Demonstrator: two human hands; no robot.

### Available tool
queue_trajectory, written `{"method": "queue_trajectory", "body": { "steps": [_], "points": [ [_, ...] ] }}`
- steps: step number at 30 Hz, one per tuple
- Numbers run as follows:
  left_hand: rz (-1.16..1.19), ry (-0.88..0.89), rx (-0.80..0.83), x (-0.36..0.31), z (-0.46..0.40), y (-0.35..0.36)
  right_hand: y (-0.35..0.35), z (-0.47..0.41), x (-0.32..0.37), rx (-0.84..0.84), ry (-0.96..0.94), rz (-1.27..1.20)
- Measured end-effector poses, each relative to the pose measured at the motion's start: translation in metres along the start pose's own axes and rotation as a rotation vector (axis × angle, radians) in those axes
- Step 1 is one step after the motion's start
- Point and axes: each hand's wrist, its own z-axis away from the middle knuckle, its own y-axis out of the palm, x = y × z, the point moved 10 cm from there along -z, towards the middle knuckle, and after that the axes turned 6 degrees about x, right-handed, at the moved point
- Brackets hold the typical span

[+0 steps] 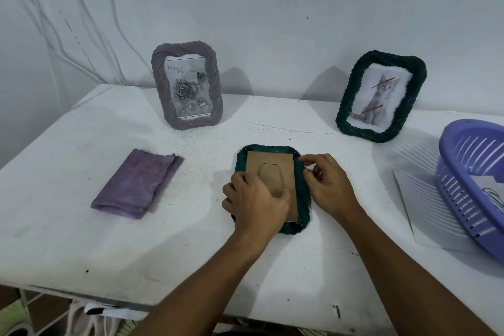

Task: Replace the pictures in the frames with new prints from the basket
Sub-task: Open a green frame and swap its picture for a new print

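Lying face down on the white desk [81, 226], a dark green woven picture frame [301, 194] shows its brown cardboard backing [275, 163]. The left hand [255, 203] presses on the backing with fingers curled over it; the right hand [327, 183] pinches at the frame's right edge. A lilac slotted plastic basket [469, 185] holding prints sits far right.

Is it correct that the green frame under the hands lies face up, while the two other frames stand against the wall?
Not quite: the green frame lies face down. The head view shows its brown cardboard back upward. The grey frame and the cat frame do stand.
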Motion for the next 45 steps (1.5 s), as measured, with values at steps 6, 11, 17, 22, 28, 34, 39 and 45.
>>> {"method": "queue_trajectory", "body": {
  "steps": [6,11,17,22,28,34,39,45],
  "points": [
    [-0.031,-0.001,-0.013,0.000,0.001,0.003,0.000,0.000,0.001,0.007,0.002,-0.015],
    [-0.029,-0.003,-0.022,0.001,0.000,0.004,0.001,0.001,0.001,0.016,0.006,0.004],
    [-0.068,0.014,0.023,-0.001,0.000,0.003,0.002,0.000,0.000,0.028,0.031,0.023],
    [-0.052,0.154,0.084,-0.006,-0.026,-0.025,0.004,-0.015,0.002,0.078,0.116,0.061],
    [-0.163,0.253,0.206,0.006,-0.082,-0.033,0.019,-0.028,0.007,0.227,0.152,0.274],
    [-0.255,0.291,0.286,0.007,-0.097,-0.023,0.022,-0.031,0.013,0.249,0.177,0.338],
    [-0.256,0.311,0.309,0.003,-0.104,-0.023,0.024,-0.031,0.013,0.253,0.215,0.315],
    [-0.216,0.318,0.336,0.003,-0.112,-0.022,0.026,-0.036,0.011,0.293,0.254,0.294]
  ]
}}
